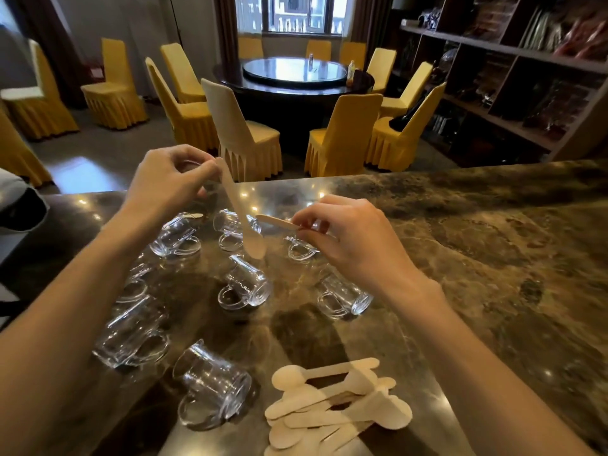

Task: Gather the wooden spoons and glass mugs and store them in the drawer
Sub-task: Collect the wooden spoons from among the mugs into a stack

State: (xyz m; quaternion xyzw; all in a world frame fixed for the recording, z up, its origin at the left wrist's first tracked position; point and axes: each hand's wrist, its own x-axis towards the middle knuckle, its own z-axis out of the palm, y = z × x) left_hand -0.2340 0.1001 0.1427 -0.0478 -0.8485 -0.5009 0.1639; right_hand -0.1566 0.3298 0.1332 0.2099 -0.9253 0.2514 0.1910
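Left hand (164,179) pinches hanging spoon (243,222); right hand (348,238) pinches level spoon (276,222).

Both hands pinch wooden spoons — left hand (171,176) and right hand (348,235) — above glass mugs (243,287).

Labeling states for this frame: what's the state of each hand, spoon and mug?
Left hand: pinches a wooden spoon by its handle tip, bowl hanging down.
Right hand: pinches a second spoon, held roughly level.
Spoon pile: lies loose on the marble counter.
Glass mugs: on the counter, empty, except the back-left mug, which has a spoon at its rim.
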